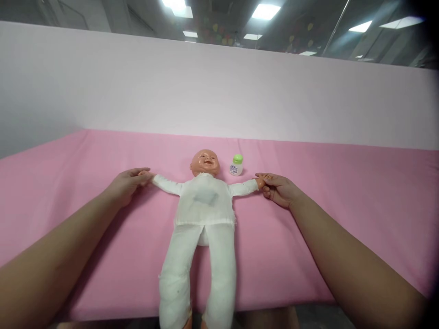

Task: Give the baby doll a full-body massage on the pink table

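Note:
A baby doll [206, 201] with a hard plastic head and a white cloth body lies on its back, its head away from me. Both of its arms are stretched out sideways. My left hand [130, 183] is closed around the doll's hand on the left side. On the other side, my right hand [279, 188] pinches the doll's other hand between thumb and fingers. The doll's legs reach toward me, and its feet are mostly cut off at the bottom of the view. A small clear bottle [236, 167] with a green cap stands beside the doll's head, touched by neither hand.
A pink cloth [113, 269] covers the table under the doll, its front edge close to me. Behind the table rises a plain white partition [219, 96]. Above it are dark glass and ceiling lights [265, 12].

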`<action>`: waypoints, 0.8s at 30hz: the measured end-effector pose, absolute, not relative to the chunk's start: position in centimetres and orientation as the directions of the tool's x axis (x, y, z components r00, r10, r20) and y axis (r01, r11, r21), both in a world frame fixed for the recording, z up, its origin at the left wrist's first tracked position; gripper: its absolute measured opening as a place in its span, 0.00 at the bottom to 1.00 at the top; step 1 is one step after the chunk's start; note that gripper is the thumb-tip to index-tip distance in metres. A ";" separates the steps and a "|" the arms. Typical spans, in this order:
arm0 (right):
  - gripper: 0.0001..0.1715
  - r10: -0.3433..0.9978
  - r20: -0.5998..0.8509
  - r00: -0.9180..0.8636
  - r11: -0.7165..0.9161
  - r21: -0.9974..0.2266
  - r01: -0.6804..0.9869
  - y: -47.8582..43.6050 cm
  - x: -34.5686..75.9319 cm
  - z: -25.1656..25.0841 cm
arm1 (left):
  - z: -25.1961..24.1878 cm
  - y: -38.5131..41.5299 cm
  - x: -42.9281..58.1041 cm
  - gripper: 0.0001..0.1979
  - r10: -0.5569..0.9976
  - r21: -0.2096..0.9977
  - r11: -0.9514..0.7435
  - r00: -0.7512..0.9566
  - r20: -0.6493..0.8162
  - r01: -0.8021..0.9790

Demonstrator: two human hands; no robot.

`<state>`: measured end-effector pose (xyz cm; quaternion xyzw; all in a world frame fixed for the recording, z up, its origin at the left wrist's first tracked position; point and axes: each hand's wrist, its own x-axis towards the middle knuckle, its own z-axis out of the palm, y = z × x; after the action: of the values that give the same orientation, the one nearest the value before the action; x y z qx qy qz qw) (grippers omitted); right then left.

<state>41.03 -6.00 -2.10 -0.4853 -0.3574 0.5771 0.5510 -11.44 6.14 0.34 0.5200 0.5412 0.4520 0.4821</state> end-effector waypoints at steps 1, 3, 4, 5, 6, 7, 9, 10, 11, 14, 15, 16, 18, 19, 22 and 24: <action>0.26 0.982 -0.170 0.085 -0.140 -0.950 -0.279 -5.8 41.0 -2.2 | 0.3 6.3 -11.5 0.32 0.998 0.991 0.063 -0.003 -0.063 0.120; 0.25 0.983 -0.161 0.091 -0.134 -0.961 -0.244 -5.6 40.8 -2.2 | 0.2 6.6 -11.7 0.28 0.997 0.990 0.076 -0.028 -0.073 0.116; 0.25 0.983 -0.155 0.095 -0.131 -0.966 -0.222 -5.5 40.6 -2.2 | 0.2 6.6 -11.8 0.26 0.997 0.990 0.076 -0.039 -0.072 0.117; 0.26 0.983 -0.149 0.105 -0.126 -0.971 -0.204 -5.5 40.3 -2.1 | 0.1 6.6 -11.8 0.25 0.997 0.990 0.071 -0.042 -0.066 0.121; 0.26 0.983 -0.143 0.117 -0.119 -0.974 -0.192 -5.5 40.1 -2.0 | 0.1 6.6 -11.7 0.23 0.998 0.990 0.061 -0.041 -0.057 0.127; 0.26 0.982 -0.135 0.133 -0.110 -0.978 -0.180 -5.5 39.9 -2.0 | 0.1 6.5 -11.7 0.22 0.998 0.990 0.050 -0.035 -0.046 0.135; 0.26 0.980 -0.118 0.159 -0.096 -0.986 -0.139 -5.6 39.5 -2.0 | 0.1 6.3 -11.5 0.19 0.999 0.990 0.030 -0.019 -0.027 0.141; 0.26 0.979 -0.109 0.172 -0.091 -0.990 -0.108 -5.6 39.4 -2.0 | 0.1 6.3 -11.4 0.18 1.000 0.990 0.022 -0.013 -0.021 0.142; 0.25 0.978 -0.101 0.184 -0.089 -0.993 -0.071 -5.7 39.3 -2.1 | 0.0 6.2 -11.4 0.18 1.000 0.989 0.017 -0.005 -0.017 0.145; 0.24 0.970 -0.090 0.225 -0.097 -0.995 0.023 -5.7 39.0 -2.1 | -0.2 6.3 -11.5 0.17 1.000 0.987 -0.005 0.004 0.005 0.158; 0.23 0.966 -0.087 0.242 -0.098 -0.995 0.032 -5.7 38.9 -2.1 | -0.3 6.4 -11.5 0.16 1.000 0.987 -0.012 0.003 0.012 0.162; 0.21 0.963 -0.087 0.257 -0.098 -0.995 0.030 -5.7 38.8 -2.0 | -0.4 6.5 -11.6 0.16 1.000 0.987 -0.016 0.001 0.016 0.163; 0.16 0.958 -0.097 0.270 -0.100 -0.995 -0.005 -5.8 38.7 -1.9 | -0.4 6.6 -11.8 0.15 1.000 0.988 -0.009 0.003 0.009 0.157; 0.14 0.959 -0.106 0.263 -0.101 -0.994 -0.033 -5.8 38.8 -1.8 | -0.4 6.7 -11.8 0.15 1.000 0.989 0.000 0.012 -0.002 0.150; 0.17 0.965 -0.141 0.219 -0.114 -0.985 -0.129 -6.0 39.3 -1.7 | -0.2 6.5 -12.0 0.20 0.997 0.995 0.013 0.074 -0.020 0.097; 0.21 0.970 -0.155 0.189 -0.124 -0.978 -0.170 -6.1 39.8 -1.7 | 0.1 6.3 -12.1 0.27 0.994 0.998 0.013 0.108 -0.020 0.061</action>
<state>39.82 -6.09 -1.72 -0.5412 -0.3694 0.5185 0.5493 -12.12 6.27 0.06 0.5371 0.4912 0.4526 0.5152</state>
